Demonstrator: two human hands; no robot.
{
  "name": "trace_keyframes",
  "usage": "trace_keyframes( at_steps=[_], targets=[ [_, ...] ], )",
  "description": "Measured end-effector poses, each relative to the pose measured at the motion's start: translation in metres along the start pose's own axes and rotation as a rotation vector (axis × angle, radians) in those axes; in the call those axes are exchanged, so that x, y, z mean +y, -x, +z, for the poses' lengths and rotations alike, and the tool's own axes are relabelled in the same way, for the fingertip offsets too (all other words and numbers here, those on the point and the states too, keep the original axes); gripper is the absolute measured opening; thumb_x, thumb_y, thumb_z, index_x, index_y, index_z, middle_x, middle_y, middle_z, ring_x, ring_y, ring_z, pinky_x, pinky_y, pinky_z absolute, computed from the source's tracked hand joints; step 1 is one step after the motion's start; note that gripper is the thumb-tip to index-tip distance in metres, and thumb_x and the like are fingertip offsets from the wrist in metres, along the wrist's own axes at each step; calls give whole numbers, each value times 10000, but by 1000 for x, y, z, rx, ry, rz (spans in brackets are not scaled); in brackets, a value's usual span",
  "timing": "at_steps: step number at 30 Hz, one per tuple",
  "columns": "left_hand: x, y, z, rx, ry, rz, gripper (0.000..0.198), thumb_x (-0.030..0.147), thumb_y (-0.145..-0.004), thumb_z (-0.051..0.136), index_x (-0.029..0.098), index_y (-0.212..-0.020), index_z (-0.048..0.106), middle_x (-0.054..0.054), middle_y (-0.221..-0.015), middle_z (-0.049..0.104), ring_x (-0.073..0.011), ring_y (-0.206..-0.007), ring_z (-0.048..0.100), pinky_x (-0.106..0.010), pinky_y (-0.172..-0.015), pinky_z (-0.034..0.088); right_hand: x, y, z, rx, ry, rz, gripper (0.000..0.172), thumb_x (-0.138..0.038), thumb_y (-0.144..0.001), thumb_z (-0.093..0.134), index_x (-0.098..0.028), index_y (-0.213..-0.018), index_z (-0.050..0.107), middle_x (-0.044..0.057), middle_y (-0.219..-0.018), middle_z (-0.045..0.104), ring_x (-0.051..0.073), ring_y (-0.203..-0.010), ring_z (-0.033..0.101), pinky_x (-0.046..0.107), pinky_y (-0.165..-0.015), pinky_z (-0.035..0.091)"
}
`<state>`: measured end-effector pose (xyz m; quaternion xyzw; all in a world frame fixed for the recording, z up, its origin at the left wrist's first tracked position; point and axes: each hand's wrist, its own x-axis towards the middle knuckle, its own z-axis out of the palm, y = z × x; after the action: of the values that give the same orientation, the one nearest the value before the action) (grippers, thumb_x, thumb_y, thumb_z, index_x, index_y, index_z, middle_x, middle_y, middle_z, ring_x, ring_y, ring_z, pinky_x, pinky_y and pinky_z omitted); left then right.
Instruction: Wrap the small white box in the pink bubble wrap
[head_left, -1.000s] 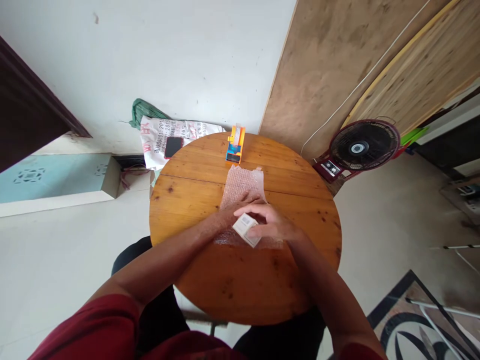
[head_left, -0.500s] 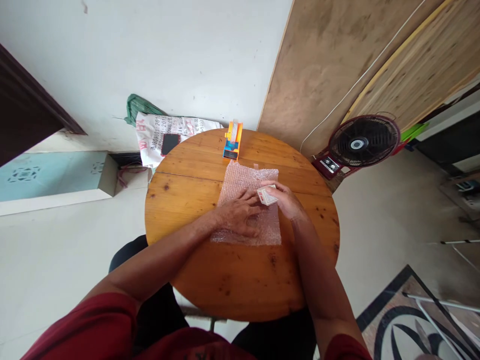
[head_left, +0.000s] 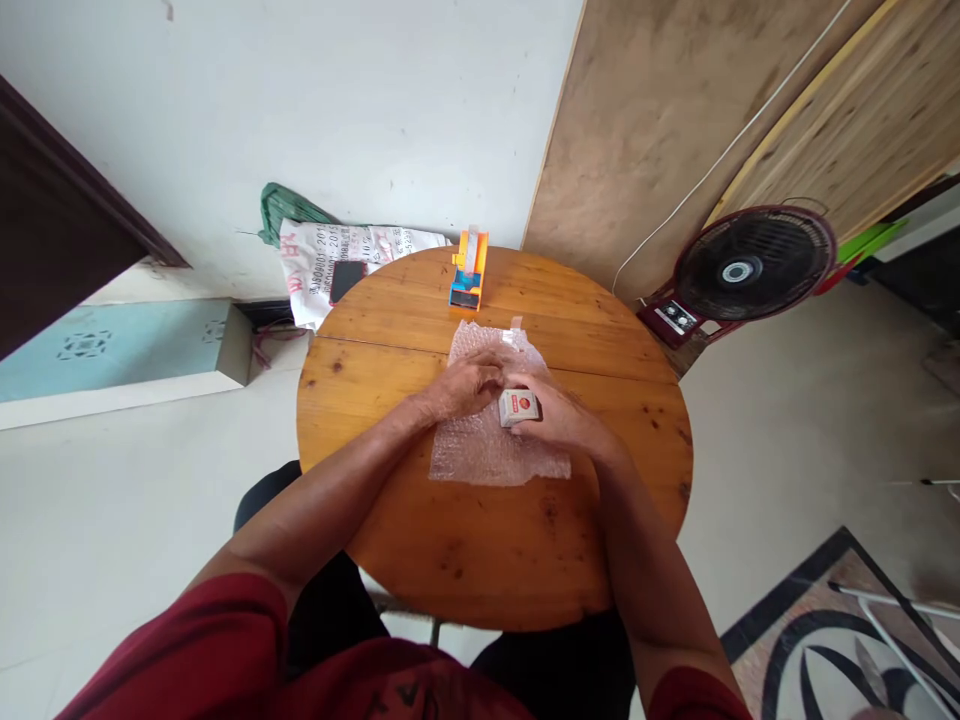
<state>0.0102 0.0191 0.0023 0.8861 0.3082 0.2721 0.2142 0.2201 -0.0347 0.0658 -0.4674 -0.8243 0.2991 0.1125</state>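
A sheet of bubble wrap (head_left: 491, 450) lies on the round wooden table (head_left: 442, 560). My right hand (head_left: 559, 412) is closed around a small white box (head_left: 517, 408) with a red mark, holding it over the middle of the sheet. To the left of the box, my left hand (head_left: 474, 383) has its fingers curled down onto the bubble wrap, which looks creased around them. The fingertips are partly hidden. Past the sheet's far edge stands an orange and blue tape dispenser (head_left: 469, 275) with a roll of clear tape.
An electric fan (head_left: 739, 272) stands to the right beyond the table. Behind the table's left side are a printed white sack (head_left: 304, 265) and a dark flat object (head_left: 346, 282). A pale blue box-like piece (head_left: 112, 350) lies on the floor at left.
My left hand has gone from lying flat and spread on the bubble wrap to curled fingers farther up. The box has moved slightly left and lower, turned with its red mark showing.
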Motion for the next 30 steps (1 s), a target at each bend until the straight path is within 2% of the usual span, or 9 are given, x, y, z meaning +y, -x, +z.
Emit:
trace_keyframes(
  at_steps=[4, 7, 13, 19, 23, 30],
  targets=[
    [-2, 0, 0, -23, -103, -20, 216, 160, -854, 548, 203, -958, 733, -78, -1182, 679, -293, -1354, 457, -512, -1148, 329, -2, 2, -1, 17, 118, 67, 462, -260, -739, 688, -234, -1191, 595, 41, -1111, 681, 226, -951, 613, 311, -792, 432],
    [1, 0, -3, -74, -139, -43, 283, 130, -843, 532, 223, -1023, 729, -68, -1240, 669, -301, -1384, 425, -529, -1155, 304, -3, -1, 4, 42, 161, 119, 381, -298, -759, 685, -253, -1131, 619, 11, -991, 705, 210, -844, 616, 293, -724, 410],
    [3, -1, -6, -96, -151, -50, 297, 140, -845, 526, 195, -1055, 728, -98, -1279, 657, -295, -1356, 460, -509, -1157, 307, -8, -3, 9, 47, 169, 109, 410, -344, -750, 716, -263, -1138, 611, 22, -1070, 703, 223, -898, 614, 303, -742, 409],
    [3, 1, -6, -92, -156, -53, 292, 144, -856, 525, 220, -1053, 726, -75, -1273, 661, -280, -1341, 476, -496, -1143, 323, -12, -1, 5, 12, 200, 118, 357, -320, -758, 713, -260, -1093, 604, 9, -1003, 692, 210, -849, 602, 287, -700, 389],
    [3, 1, -6, -88, -154, -49, 273, 152, -868, 525, 208, -1048, 721, -81, -1279, 656, -276, -1335, 481, -484, -1153, 311, -13, -2, 6, 37, 216, 104, 353, -316, -753, 717, -255, -1084, 611, 28, -1054, 680, 217, -896, 592, 285, -710, 386],
    [-1, 2, -4, -104, -143, -51, 257, 182, -885, 525, 210, -1059, 712, -75, -1286, 648, -271, -1332, 477, -471, -1158, 295, -14, -1, 2, -5, 143, 105, 385, -317, -743, 723, -236, -1104, 614, 20, -983, 680, 202, -828, 586, 289, -708, 388]
  ],
)
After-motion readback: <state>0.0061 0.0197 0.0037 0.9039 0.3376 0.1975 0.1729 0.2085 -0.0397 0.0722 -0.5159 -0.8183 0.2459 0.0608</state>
